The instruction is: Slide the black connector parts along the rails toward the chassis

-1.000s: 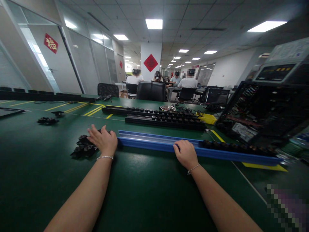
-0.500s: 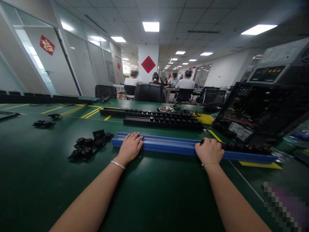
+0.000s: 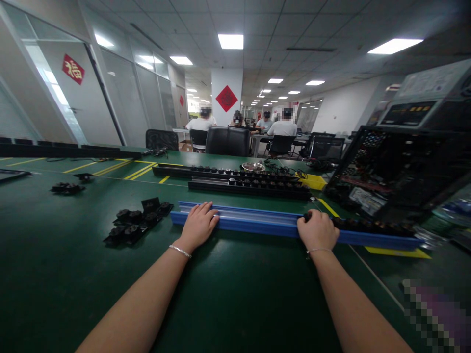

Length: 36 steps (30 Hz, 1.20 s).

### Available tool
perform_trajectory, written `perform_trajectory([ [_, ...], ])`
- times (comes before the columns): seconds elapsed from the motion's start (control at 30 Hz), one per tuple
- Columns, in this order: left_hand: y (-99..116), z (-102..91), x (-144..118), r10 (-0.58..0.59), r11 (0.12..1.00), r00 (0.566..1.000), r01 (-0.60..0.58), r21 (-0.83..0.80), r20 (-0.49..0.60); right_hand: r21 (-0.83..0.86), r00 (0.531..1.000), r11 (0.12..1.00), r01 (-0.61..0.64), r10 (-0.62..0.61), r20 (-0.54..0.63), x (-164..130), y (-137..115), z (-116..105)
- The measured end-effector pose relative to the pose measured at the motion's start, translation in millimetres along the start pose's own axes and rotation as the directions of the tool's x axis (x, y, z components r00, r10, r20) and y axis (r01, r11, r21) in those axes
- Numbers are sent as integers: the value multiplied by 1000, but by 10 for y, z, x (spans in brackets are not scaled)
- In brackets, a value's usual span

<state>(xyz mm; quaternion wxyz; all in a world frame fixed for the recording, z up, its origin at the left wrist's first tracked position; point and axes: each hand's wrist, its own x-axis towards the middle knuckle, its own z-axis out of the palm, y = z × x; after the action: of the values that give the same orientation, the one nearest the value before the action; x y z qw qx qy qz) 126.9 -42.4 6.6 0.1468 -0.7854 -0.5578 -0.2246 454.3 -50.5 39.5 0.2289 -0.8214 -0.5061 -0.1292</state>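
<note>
Two-handed hold on blue rail (image 3: 257,221): left hand (image 3: 199,226) flat on top, right hand (image 3: 318,230) curled over its edge; next probably needs an even, level shift.

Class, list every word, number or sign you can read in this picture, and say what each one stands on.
"福": gold character on the red diamond sign on the glass wall, left.
Red diamond on the white pillar: dark emblem, too blurred to read.
Small red diamond further back: too small to read.
Machine panel, right: yellow marks, unreadable.

Two long black plastic rails (image 3: 235,179) studded with round parts cross the green workbench (image 3: 73,274); seated workers (image 3: 281,128) behind.
</note>
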Motion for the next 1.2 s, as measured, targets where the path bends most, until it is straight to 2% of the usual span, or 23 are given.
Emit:
perform_trajectory([
  [0.7, 3, 4, 1, -7, 1000, 1000, 7, -16, -11, 100, 997, 993, 70, -67, -28, -63, -110, 93],
  [1.2, 6, 5, -1, 0, 1000, 1000, -1, -14, -23, 122, 991, 984, 132, -134, 7, -113, -171, 112],
])
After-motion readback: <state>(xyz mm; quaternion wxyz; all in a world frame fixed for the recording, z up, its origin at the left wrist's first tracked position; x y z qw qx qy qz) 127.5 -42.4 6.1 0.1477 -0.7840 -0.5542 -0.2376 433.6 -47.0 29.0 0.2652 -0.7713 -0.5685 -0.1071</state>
